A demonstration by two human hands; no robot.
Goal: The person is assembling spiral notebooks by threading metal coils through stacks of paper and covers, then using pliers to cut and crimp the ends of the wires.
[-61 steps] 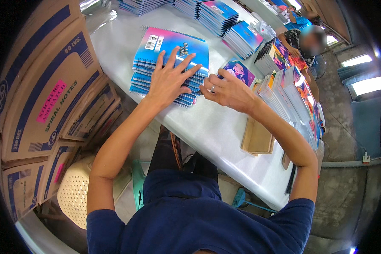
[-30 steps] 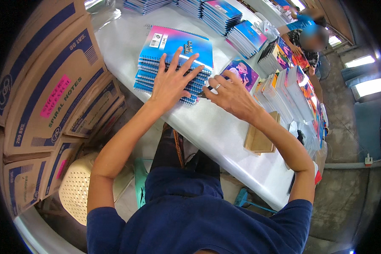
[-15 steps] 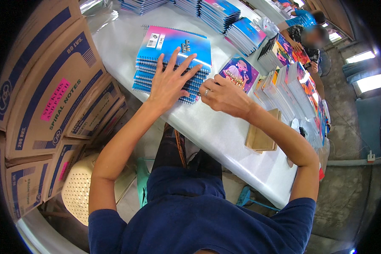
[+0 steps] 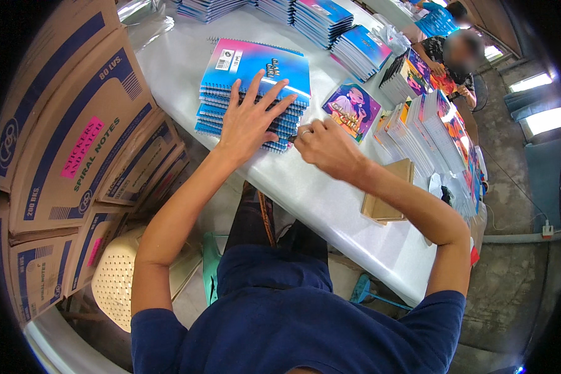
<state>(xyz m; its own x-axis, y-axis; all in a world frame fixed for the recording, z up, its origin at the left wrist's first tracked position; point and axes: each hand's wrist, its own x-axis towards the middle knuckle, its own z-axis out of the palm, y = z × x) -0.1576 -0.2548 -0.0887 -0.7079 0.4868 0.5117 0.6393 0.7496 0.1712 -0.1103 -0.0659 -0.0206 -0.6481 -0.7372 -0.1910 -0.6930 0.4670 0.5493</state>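
A stack of blue-and-pink spiral notebooks point(image 4: 280, 62) lies on the table before me, its wire coils facing me. Across the top cover my left hand point(image 4: 249, 121) rests open, with fingers spread and the thumb at the coiled edge. My right hand point(image 4: 327, 146) is closed in a pinch at the stack's near right corner, next to the coil ends. What those fingers hold, if anything, is hidden. Just beyond the right hand lies a purple notebook cover point(image 4: 354, 112) with a cartoon figure.
More blue notebook stacks point(image 4: 361, 50) stand at the back. To the right are rows of colourful notebooks point(image 4: 417, 134) and a shallow wooden box point(image 4: 386, 193) on the white table point(image 4: 330, 199). Cardboard cartons point(image 4: 75, 124) rise at left above a cream chair point(image 4: 115, 274). Co-workers point(image 4: 452, 59) sit far right.
My right hand has dropped slightly toward me, showing more of the purple cover. My left hand stays flat on the stack. A co-worker at the far right has shifted a little.
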